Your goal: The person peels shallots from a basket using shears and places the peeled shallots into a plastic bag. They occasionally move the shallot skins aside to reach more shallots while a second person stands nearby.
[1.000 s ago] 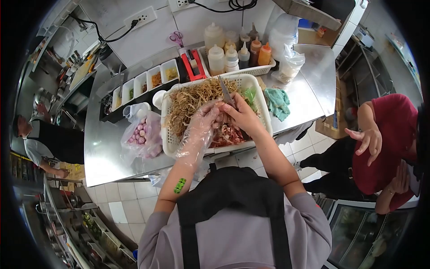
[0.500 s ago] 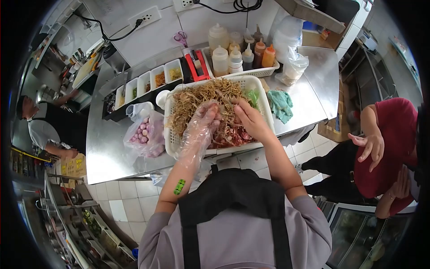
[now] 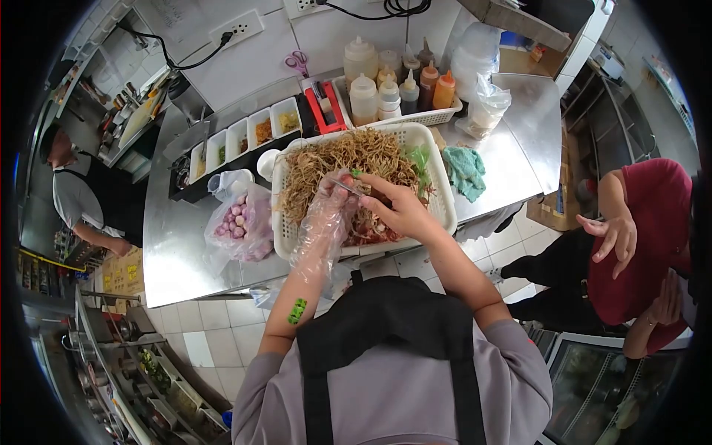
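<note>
"What are the hands doing?"
"The left hand (image 3: 331,196), in clear plastic, closes around a reddish bulb (image 3: 346,180); the right hand (image 3: 403,208) grips a knife (image 3: 350,189), its blade at the bulb; whether they touch, I cannot tell."
"And around them?"
"Both are over the white basket (image 3: 443,206), which holds dry stalks (image 3: 315,159) and a reddish heap (image 3: 374,228); a bag of purple bulbs (image 3: 236,220) lies to its left; a green cloth (image 3: 465,173), to its right."

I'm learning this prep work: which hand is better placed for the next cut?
Probably the right hand: its grip holds the knife, with the blade at the reddish piece. The left hand, in a clear plastic glove, seems to be holding that piece.
</note>
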`<state>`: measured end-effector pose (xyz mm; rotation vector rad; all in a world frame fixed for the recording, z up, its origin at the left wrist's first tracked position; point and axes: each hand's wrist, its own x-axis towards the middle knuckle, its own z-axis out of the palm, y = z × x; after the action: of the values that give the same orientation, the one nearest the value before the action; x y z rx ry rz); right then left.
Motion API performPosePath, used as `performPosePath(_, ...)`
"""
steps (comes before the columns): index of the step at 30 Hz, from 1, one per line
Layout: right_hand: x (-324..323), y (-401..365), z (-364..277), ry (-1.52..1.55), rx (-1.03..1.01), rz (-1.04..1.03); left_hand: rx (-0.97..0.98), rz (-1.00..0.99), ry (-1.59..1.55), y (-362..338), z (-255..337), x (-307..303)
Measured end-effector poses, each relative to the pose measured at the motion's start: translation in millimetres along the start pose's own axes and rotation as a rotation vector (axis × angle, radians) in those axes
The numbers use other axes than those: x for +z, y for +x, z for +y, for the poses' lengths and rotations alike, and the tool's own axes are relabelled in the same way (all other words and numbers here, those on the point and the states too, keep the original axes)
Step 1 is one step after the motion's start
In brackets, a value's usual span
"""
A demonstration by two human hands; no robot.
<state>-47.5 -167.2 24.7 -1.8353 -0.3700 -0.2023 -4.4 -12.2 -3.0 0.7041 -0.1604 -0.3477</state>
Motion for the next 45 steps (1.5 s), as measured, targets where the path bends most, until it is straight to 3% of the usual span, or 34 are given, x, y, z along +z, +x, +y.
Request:
performPosePath(15, 7.7, 6.6, 8.6, -0.1, -0.023, 0.118, -0.001, 0.123, 0.186, 7.0, -1.8, -9.3)
performPosePath(18, 4.7, 6.5, -0.5, -0.124, 0.076, 0.11, 0.009, 0.081, 0.241, 4.6, 0.3, -3.0)
performPosePath(21, 10.3, 6.2, 7.5, -0.107, -0.015, 0.192, 0.04, 0.024, 0.265, 5.4, -0.3, 0.6)
performPosePath(24, 6.0, 8.9, 6.8, -0.121, 0.023, 0.163, 0.017, 0.06, 0.264, 2.3, -2.2, -0.2)
performPosePath(25, 5.4, 9.4, 9.5, -0.124, 0.008, 0.166, -0.01, -0.02, 0.286, 5.6, -2.2, -6.7)
performPosePath(26, 6.1, 8.1, 15.2, 0.061, 0.039, 0.161, -0.032, -0.105, 0.309, 9.2, -0.7, -10.1)
performPosePath(27, 3.0, 10.7, 13.6, 0.245, 0.069, 0.152, -0.064, -0.059, 0.323, 6.1, 1.6, -2.9)
performPosePath(28, -3.3, 12.2, 11.7, 0.239, 0.053, 0.152, -0.05, -0.07, 0.325, 8.5, 2.2, 1.1)
performPosePath(30, -13.6, 7.4, 5.6, 0.619, 0.293, -0.021, -0.063, 0.102, 0.23, 6.3, 0.7, 8.3)
performPosePath(31, -15.4, 7.2, 3.7, 0.647, 0.311, -0.057, -0.04, 0.119, 0.176, 10.2, 0.8, 12.8)
performPosePath(34, -3.9, 11.5, 10.0, 0.516, 0.211, 0.002, -0.07, 0.046, 0.07, 4.2, 8.7, 15.9)
performPosePath(36, -6.8, 10.8, 5.8, 0.531, 0.244, -0.008, -0.073, 0.073, 0.068, 3.4, 11.1, 11.7)
performPosePath(39, -8.0, 10.3, 3.2, 0.428, 0.339, 0.187, -0.151, 0.011, 0.018, 5.4, 16.2, 9.9)
performPosePath(42, -5.4, 7.9, 12.3, 0.376, 0.241, 0.115, -0.141, 0.109, -0.035, 6.5, 12.8, 6.0)
performPosePath(43, -2.7, 7.4, 16.2, 0.236, 0.195, 0.115, 0.115, -0.003, 0.576, 8.3, 3.2, 2.7)
performPosePath(45, -2.1, 5.0, 7.5, 0.045, 0.092, 0.11, 0.137, -0.035, 0.721, 6.6, -3.3, -5.7)
